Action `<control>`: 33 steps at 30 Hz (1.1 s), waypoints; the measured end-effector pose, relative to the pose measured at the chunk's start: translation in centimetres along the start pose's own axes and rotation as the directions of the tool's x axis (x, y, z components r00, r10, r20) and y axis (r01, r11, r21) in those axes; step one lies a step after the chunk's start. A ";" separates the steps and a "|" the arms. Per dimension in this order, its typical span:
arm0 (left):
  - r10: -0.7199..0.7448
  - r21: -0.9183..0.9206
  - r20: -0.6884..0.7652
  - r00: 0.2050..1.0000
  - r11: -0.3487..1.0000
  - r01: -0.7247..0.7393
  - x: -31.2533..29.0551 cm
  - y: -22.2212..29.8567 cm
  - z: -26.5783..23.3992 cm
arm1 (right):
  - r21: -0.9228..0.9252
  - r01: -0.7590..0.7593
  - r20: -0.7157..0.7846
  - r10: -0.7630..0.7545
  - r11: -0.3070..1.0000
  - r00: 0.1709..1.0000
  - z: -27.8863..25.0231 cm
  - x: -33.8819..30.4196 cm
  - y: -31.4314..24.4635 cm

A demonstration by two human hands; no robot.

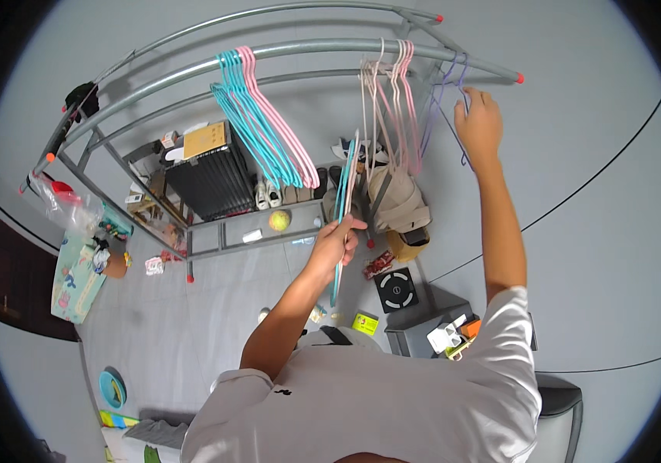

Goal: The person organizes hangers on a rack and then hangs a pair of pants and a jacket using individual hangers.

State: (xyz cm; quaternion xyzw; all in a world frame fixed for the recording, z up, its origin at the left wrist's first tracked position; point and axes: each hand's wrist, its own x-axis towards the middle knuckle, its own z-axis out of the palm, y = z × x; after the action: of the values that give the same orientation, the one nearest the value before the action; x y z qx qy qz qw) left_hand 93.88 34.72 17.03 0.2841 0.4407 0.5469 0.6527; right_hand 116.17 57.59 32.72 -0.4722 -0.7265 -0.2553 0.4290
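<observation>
My left hand (pixel 332 248) is closed around a small bundle of hangers (pixel 343 189), teal and pale pink, held upright in front of my chest. My right hand (pixel 481 127) reaches up to the right end of the metal clothes rack (pixel 311 49). Its fingers are bent around a dark, thin hanger (pixel 451 129), partly covered by the hand. Beside it, purple hangers (pixel 433 116) hang from the rail. Farther left on the rail are pale pink and beige hangers (pixel 401 100), then pink hangers (pixel 280 127) next to teal hangers (pixel 247 123).
Under the rack stand a black ribbed case (pixel 211 181), shoes (pixel 267 194), a yellowish ball (pixel 278 221) and a beige backpack (pixel 400 201). A grey box (pixel 415 336) with small items sits near my right side. A plastic bag (pixel 68 204) hangs at the left.
</observation>
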 end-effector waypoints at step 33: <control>0.355 0.161 -0.156 0.922 0.930 -0.331 -3.6 1.4 -1.0 | 0.481 -0.274 0.408 0.064 0.833 0.911 -1.7 -4.5 -13.2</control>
State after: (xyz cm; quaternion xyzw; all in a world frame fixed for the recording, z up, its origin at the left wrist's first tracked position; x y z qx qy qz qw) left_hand 92.32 31.51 18.79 0.3481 0.4768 0.6462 0.4836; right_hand 105.67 48.56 30.12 -0.4392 -0.7912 0.0889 0.4163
